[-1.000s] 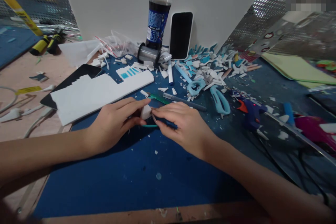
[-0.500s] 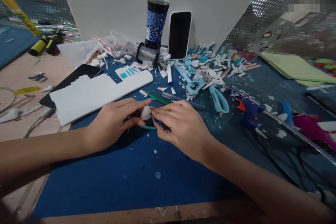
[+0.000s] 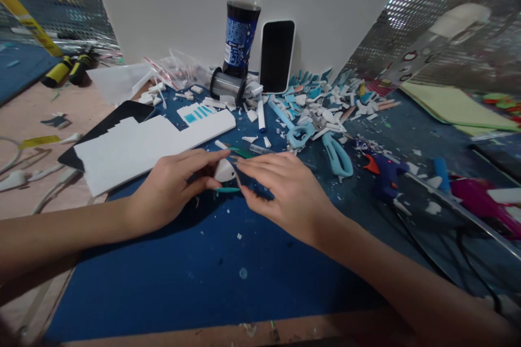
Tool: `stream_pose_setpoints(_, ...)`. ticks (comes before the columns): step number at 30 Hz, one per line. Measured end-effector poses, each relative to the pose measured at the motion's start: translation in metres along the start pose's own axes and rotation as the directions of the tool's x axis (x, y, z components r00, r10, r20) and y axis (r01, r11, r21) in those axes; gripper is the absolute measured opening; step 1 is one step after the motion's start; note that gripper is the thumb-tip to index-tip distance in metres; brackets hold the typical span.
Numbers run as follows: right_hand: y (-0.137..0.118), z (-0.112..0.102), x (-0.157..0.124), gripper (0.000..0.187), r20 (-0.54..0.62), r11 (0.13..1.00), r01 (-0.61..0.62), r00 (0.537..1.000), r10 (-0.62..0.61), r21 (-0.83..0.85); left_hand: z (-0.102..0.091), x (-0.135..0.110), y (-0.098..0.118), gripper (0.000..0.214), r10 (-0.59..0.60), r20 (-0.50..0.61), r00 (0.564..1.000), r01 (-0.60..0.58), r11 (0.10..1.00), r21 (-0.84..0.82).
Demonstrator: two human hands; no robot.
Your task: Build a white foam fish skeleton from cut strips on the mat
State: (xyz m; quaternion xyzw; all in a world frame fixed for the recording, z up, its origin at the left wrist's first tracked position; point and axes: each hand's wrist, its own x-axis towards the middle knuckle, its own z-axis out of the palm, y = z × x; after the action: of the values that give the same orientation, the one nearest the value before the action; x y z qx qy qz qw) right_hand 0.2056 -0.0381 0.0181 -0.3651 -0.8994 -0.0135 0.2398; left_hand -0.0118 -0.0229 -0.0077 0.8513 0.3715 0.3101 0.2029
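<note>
My left hand (image 3: 173, 187) is closed around a small white piece (image 3: 224, 171) with a dark dot on its right side. It looks like cut foam, but I cannot tell for sure. Facing it, my right hand (image 3: 285, 187) pinches a thin curved strip (image 3: 238, 178) between thumb and fingertips, right against the white piece. A teal edge (image 3: 228, 190) shows below the piece. Just behind the fingers lie a green-handled tool (image 3: 241, 152) and a clear-grey pen-like tool (image 3: 260, 149), both partly covered by my right hand.
A stepped white board (image 3: 134, 152) lies left over a dark tablet-like slab. Behind stand a cola bottle (image 3: 241, 38), a wire spool (image 3: 227, 87) and a phone (image 3: 277, 57). Blue-handled scissors (image 3: 337, 156), white and blue scraps (image 3: 321, 100) and a blue glue gun (image 3: 385, 173) lie right.
My right fingertips have spread slightly from the white piece, so the thin strip and the dark dot show more. The whole view has shifted a little.
</note>
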Motion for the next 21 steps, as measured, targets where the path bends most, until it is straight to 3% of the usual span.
stream_pose_setpoints(5, 0.0003, 0.0012, -0.0003, 0.023, 0.038, 0.997, 0.033, 0.999, -0.036, 0.073, -0.0007, 0.0004, 0.0016, 0.035, 0.031, 0.0, 1.0, -0.031, 0.999, 0.017)
stream_pose_setpoints(21, -0.0034, 0.0007, 0.0004, 0.025, 0.128, 0.998, 0.034, 0.991, -0.04, 0.046, -0.0015, 0.0009, 0.0048, 0.034, 0.125, 0.023, 0.992, -0.126, 0.99, 0.063)
